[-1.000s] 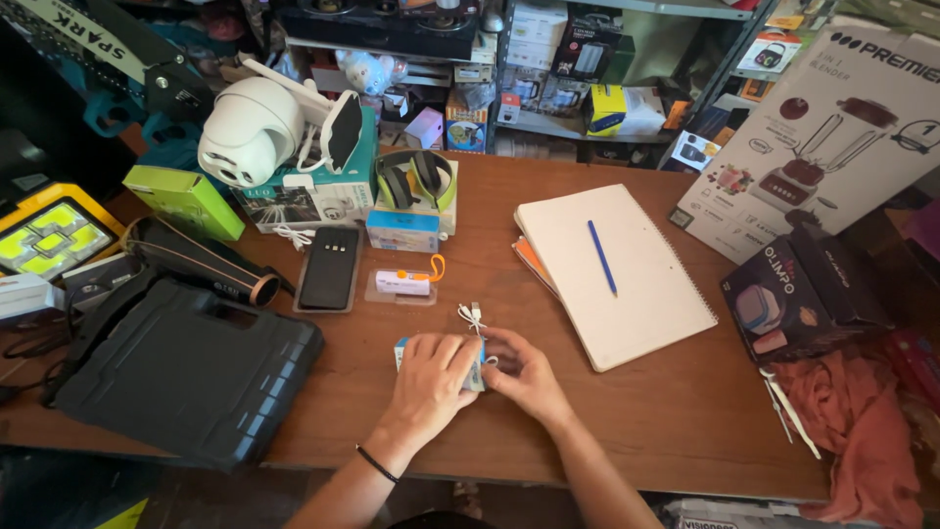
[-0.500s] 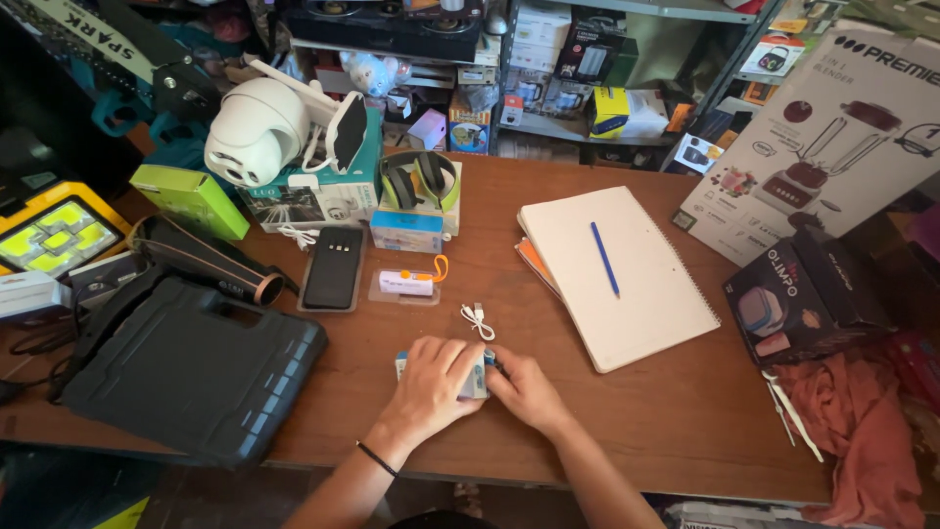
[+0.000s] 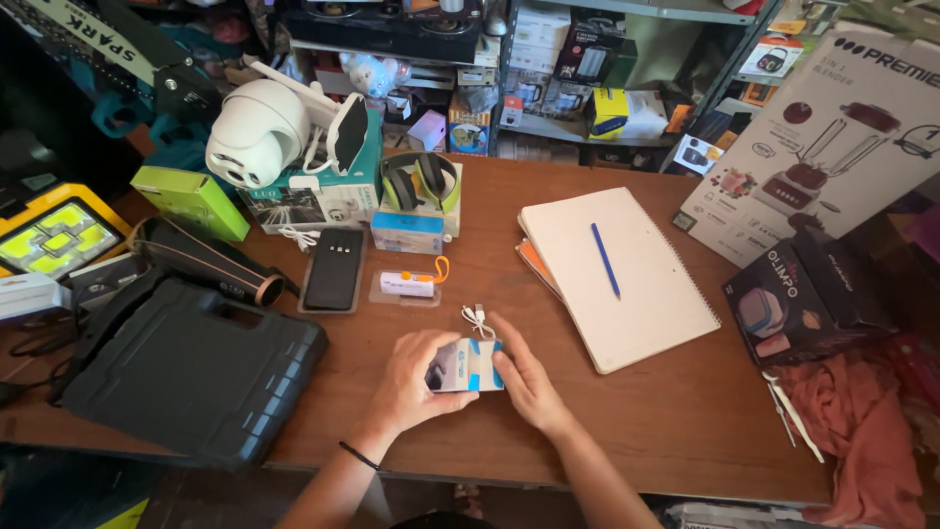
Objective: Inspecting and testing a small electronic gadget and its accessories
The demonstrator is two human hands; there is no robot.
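My left hand (image 3: 416, 382) and my right hand (image 3: 526, 377) together hold a small white and blue box (image 3: 468, 365) just above the wooden table (image 3: 685, 421), near its front edge. A short coiled white cable (image 3: 477, 317) lies on the table just beyond the box, close to my right fingertips. Farther back sits a small white device with an orange loop on a clear tray (image 3: 409, 285).
A black hard case (image 3: 186, 367) lies at left, a black phone (image 3: 334, 267) and a dark hair dryer (image 3: 211, 263) behind it. A spiral notebook with a blue pen (image 3: 604, 259) lies at right. Boxes, green headphones (image 3: 419, 180) and a white dome camera (image 3: 257, 145) crowd the back.
The white cable, earlier held up between my fingers above the box, now lies on the table. Both hands have closed around the box and turned it.
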